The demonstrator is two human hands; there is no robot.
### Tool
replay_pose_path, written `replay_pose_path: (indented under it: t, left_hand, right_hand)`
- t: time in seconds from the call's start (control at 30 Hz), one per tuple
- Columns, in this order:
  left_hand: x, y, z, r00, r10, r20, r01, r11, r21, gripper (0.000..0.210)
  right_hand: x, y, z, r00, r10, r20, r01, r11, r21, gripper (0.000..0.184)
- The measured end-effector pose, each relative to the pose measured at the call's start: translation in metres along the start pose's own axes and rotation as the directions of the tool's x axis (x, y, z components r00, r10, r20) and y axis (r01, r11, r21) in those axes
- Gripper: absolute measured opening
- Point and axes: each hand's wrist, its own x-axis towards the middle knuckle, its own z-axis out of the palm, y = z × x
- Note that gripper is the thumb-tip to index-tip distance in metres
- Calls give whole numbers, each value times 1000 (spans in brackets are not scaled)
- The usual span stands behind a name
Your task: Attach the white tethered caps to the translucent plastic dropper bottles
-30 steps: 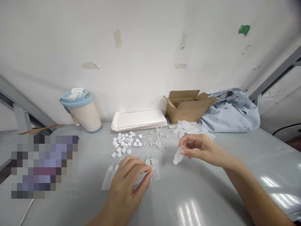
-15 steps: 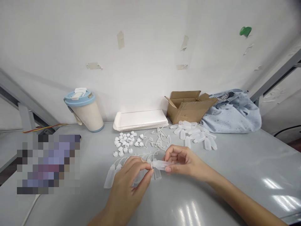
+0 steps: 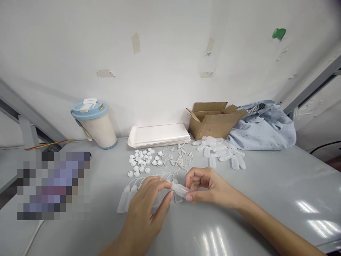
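One bottle [image 3: 181, 191]: translucent, slanting between left hand [image 3: 146, 202] and right hand [image 3: 216, 187], neck toward the left.
Right grip: thumb and fingers pinched on its body, at the end away from the neck.
Left grip: thumb and forefinger narrowly parted right at the neck; whether they clasp it, I can't tell.
Behind it: tubed bottles [image 3: 123, 202] on the grey table [image 3: 247, 217], partly hidden by the left hand.

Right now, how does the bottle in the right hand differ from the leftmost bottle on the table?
The held bottle is gripped by the right hand; the leftmost bottle lies on the table. The held bottle's neck points toward the left hand; the leftmost bottle's points toward the wall. Both are whitish and translucent.
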Motion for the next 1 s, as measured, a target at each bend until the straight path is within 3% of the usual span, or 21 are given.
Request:
replay_pose_path:
  t: [0.17, 0.4, 0.77, 0.9, 1.0]
  left_hand:
    - [-5, -1, 1, 991, -122, 59, 125, 991, -49, 14]
    - [1, -1, -2, 993, -77, 88, 88, 987, -131, 17]
    - [2, -1, -6, 923, -318, 218, 354, 922, -154, 19]
    - [3, 0, -6, 903, -362, 231, 400, 904, -149, 16]
    - [5, -1, -6, 918, -329, 222, 370, 912, -177, 12]
  right_hand:
    - [0, 2, 0, 1000, -11, 14, 12, 999, -42, 24]
    - [-1, 1, 3, 999, -17, 32, 18, 1000, -14, 26]
    - [-2, 4, 12, 1000, -19, 11, 19, 1000, 5, 35]
    - [-3, 4, 14, 999, -44, -14, 43, 997, -63, 39]
    - [-4, 5, 17, 997, -83, 4, 83, 983, -163, 46]
